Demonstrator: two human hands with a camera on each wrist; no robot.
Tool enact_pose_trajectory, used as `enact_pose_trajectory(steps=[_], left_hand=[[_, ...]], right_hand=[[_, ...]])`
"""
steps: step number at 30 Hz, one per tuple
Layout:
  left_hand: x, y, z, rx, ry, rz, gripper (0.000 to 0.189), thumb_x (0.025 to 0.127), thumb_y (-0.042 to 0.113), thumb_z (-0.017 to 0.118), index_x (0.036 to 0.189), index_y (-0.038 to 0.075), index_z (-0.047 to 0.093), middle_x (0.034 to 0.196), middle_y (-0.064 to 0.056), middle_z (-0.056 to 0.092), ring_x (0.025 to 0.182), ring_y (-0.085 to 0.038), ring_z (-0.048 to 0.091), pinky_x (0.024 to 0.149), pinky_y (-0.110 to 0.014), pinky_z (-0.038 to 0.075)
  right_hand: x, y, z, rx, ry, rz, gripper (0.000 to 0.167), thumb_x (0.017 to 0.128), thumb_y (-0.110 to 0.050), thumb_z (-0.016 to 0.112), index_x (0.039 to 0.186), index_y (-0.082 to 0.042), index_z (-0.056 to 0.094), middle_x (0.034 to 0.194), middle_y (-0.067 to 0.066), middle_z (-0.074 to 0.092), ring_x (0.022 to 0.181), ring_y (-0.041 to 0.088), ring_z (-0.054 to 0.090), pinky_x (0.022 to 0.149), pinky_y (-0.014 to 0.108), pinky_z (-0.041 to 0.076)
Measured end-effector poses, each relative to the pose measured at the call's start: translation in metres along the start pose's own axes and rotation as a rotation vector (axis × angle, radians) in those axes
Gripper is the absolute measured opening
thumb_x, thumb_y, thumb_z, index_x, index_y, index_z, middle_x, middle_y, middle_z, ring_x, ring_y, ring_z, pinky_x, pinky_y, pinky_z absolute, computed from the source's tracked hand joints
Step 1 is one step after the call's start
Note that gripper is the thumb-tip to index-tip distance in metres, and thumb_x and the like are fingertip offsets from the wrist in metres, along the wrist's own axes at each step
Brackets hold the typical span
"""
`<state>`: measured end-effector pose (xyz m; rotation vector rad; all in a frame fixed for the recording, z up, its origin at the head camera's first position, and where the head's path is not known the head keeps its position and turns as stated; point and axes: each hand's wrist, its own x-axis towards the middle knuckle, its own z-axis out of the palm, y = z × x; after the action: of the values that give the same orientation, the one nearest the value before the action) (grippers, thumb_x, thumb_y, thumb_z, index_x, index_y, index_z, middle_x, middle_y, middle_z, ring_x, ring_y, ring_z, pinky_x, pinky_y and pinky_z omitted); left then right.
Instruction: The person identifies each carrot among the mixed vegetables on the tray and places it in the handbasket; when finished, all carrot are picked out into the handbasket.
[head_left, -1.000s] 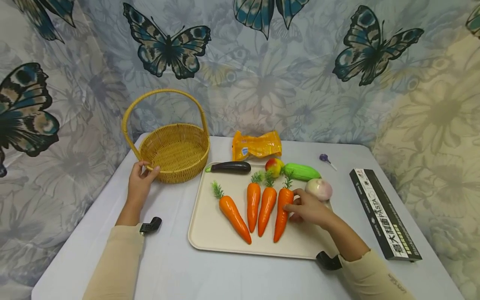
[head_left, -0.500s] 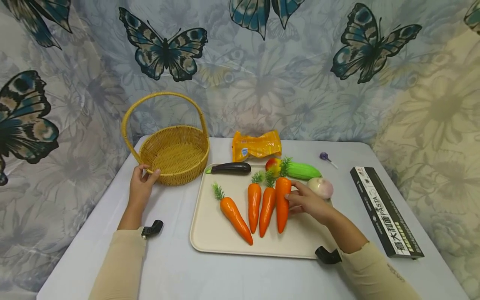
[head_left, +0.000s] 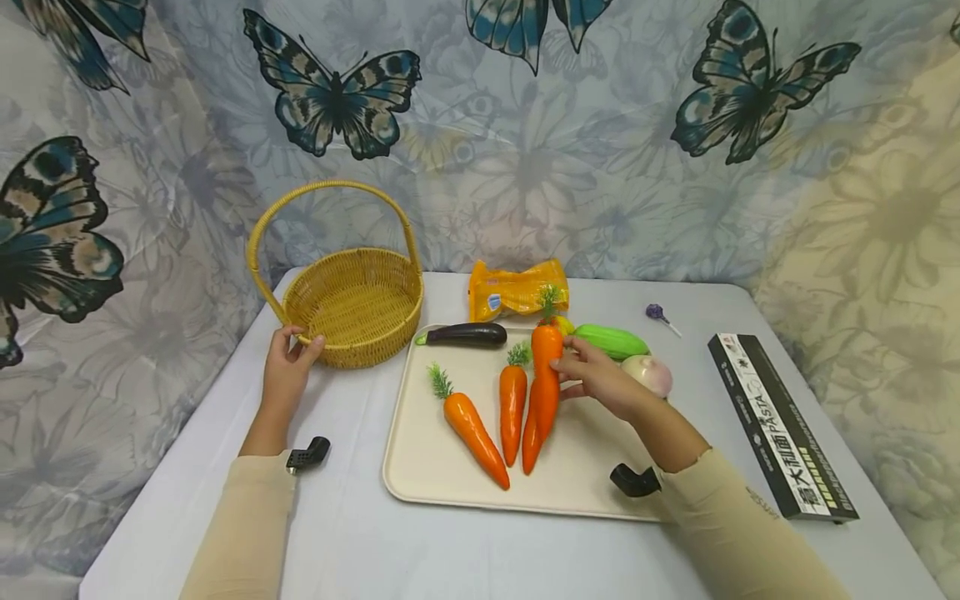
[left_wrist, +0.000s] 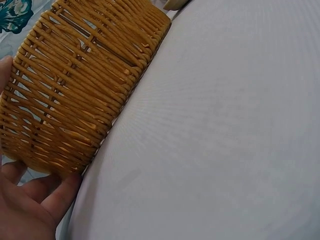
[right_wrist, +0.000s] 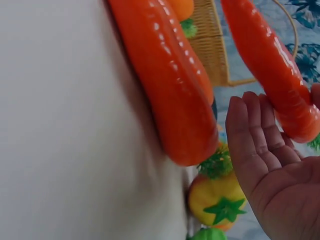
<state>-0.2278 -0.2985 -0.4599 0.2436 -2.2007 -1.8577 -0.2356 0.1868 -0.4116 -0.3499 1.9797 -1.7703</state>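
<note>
My right hand (head_left: 600, 379) pinches an orange carrot (head_left: 547, 342) by its upper part and holds it above the tray. In the right wrist view, the held carrot (right_wrist: 270, 55) lies between the thumb and the fingers. Beneath it, partly covered, is another carrot (head_left: 533, 442) on the cream tray (head_left: 435, 483). Two more carrots rest to its left, one upright in view (head_left: 512, 408) and one slanted (head_left: 476, 437). My left hand (head_left: 287, 379) grips the near left edge of a yellow wicker basket (head_left: 360, 357); the left wrist view shows fingers under the basket's woven side (left_wrist: 85, 85).
An eggplant (head_left: 468, 335), a green cucumber-like vegetable (head_left: 611, 341) and a pinkish-white onion-like bulb (head_left: 647, 375) lie along the tray's far side. A yellow fruit (right_wrist: 215, 197) sits there too. Beyond are an orange packet (head_left: 517, 292), a lollipop (head_left: 656, 312) and a pasta box (head_left: 780, 425).
My right hand has lifted the rightmost carrot off the tray and carried it left and away from me, over the neighbouring carrot. My left hand stays on the basket.
</note>
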Motion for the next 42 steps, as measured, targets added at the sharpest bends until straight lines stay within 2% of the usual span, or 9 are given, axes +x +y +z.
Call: enact_pose_trajectory(steps=[5,9,15,22,26,28,31,36,42], left_hand=[[0.01,-0.012,0.0,0.017,0.017,0.019,0.058,0.093,0.033,0.067,0.132,0.005,0.036,0.162,0.001,0.003,0.144,-0.03,0.019,0.11,-0.041,0.033],[0.009,-0.016,-0.001,0.033,0.029,0.028,0.06,0.093,0.035,0.067,0.133,0.003,0.035,0.162,0.001,0.004,0.144,-0.03,0.021,0.11,-0.042,0.033],[0.006,-0.019,-0.002,0.052,0.03,0.024,0.061,0.092,0.039,0.066,0.132,0.004,0.035,0.162,0.0,0.004,0.144,-0.03,0.021,0.111,-0.043,0.031],[0.003,-0.02,-0.002,0.039,0.017,0.022,0.058,0.094,0.034,0.066,0.133,0.005,0.035,0.162,-0.001,0.003,0.144,-0.031,0.02,0.112,-0.044,0.03],[0.003,-0.018,-0.002,0.016,0.018,0.028,0.054,0.092,0.025,0.069,0.133,0.008,0.038,0.162,-0.001,0.005,0.144,-0.03,0.021,0.109,-0.033,0.034],[0.0,-0.009,-0.001,-0.001,0.011,0.024,0.051,0.091,0.021,0.071,0.131,0.012,0.041,0.162,-0.002,0.006,0.144,-0.031,0.022,0.105,-0.026,0.037],[0.0,-0.007,-0.002,-0.014,0.007,0.014,0.05,0.09,0.02,0.073,0.13,0.015,0.044,0.162,-0.004,0.006,0.143,-0.032,0.022,0.1,-0.02,0.041],[0.005,-0.017,-0.003,-0.04,0.014,0.028,0.053,0.089,0.019,0.074,0.132,0.013,0.044,0.162,-0.003,0.006,0.143,-0.03,0.023,0.102,-0.024,0.041],[0.005,-0.02,-0.004,-0.015,0.022,0.04,0.061,0.089,0.024,0.074,0.136,0.008,0.04,0.161,-0.001,0.012,0.143,-0.029,0.024,0.105,-0.033,0.04]], right_hand=[[0.012,-0.006,0.001,0.001,-0.001,-0.019,0.056,0.1,-0.022,0.055,0.146,-0.005,0.029,0.122,0.02,0.05,0.096,0.029,0.057,0.081,0.045,0.055],[0.02,-0.009,0.007,0.015,-0.016,-0.018,0.06,0.099,-0.024,0.057,0.15,-0.009,0.029,0.131,0.021,0.047,0.098,0.029,0.054,0.083,0.046,0.055],[0.039,-0.011,0.018,0.066,-0.032,-0.014,0.059,0.1,-0.022,0.057,0.151,-0.01,0.029,0.128,0.021,0.05,0.1,0.032,0.052,0.084,0.05,0.054],[0.065,-0.019,0.035,0.05,-0.041,-0.007,0.057,0.101,-0.025,0.056,0.15,-0.008,0.032,0.13,0.019,0.05,0.105,0.031,0.054,0.084,0.048,0.055],[0.084,-0.027,0.044,0.056,-0.052,-0.005,0.053,0.102,-0.024,0.055,0.147,-0.005,0.036,0.131,0.018,0.051,0.108,0.034,0.054,0.083,0.047,0.055],[0.092,-0.033,0.049,0.062,-0.062,0.006,0.053,0.101,-0.024,0.056,0.146,-0.005,0.036,0.131,0.018,0.052,0.11,0.036,0.055,0.083,0.048,0.055],[0.104,-0.041,0.058,0.049,-0.063,0.034,0.05,0.1,-0.026,0.058,0.142,-0.005,0.04,0.129,0.017,0.055,0.111,0.035,0.056,0.086,0.049,0.054],[0.127,-0.046,0.074,0.018,-0.056,0.054,0.042,0.099,-0.029,0.06,0.133,-0.007,0.05,0.124,0.012,0.059,0.108,0.029,0.059,0.09,0.048,0.051],[0.151,-0.055,0.097,0.037,-0.081,0.036,0.036,0.099,-0.027,0.06,0.128,-0.007,0.053,0.121,0.013,0.06,0.107,0.03,0.061,0.084,0.043,0.056]])
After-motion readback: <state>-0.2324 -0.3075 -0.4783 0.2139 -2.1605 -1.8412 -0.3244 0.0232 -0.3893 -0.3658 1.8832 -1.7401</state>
